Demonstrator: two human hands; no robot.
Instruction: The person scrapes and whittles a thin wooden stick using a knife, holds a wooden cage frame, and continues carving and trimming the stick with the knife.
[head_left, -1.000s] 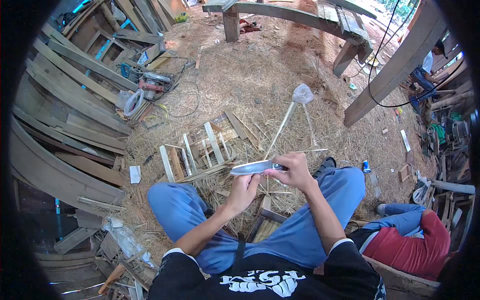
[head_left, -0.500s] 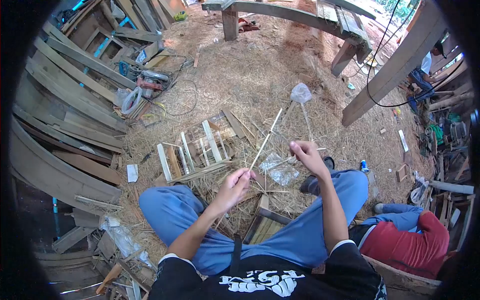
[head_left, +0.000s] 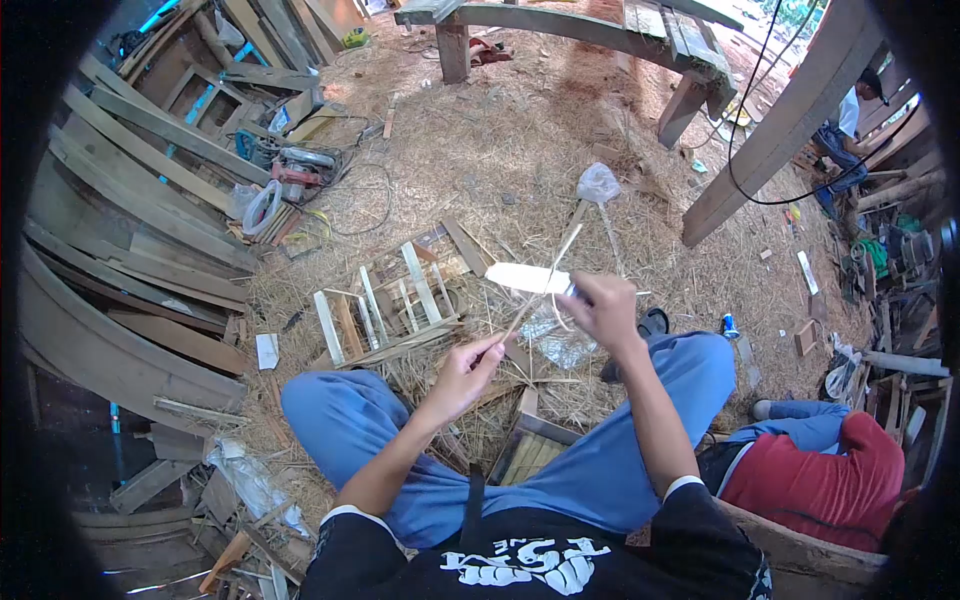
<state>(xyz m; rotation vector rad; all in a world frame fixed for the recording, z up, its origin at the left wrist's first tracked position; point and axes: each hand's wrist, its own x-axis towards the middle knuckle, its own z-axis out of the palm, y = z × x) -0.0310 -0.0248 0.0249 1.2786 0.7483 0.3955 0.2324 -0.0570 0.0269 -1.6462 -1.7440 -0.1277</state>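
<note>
Straw-strewn floor [head_left: 450,140]: planks [head_left: 180,135] along left edge
Left fingers [head_left: 488,347]: pinching thin stick [head_left: 569,242]
Right fingers [head_left: 598,288]: closed around knife [head_left: 525,278]

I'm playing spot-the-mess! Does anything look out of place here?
Yes. Some crumpled clear plastic lies on the straw-like shavings beyond the right hand. It looks odd, like stray rubbish among bits of wood.

Daylight glares at the upper right and brightens the floor [head_left: 450,150]; the lower left is dim. The knife blade [head_left: 522,278] burns out white. Lens distortion curves the edges; corners go black.
</note>
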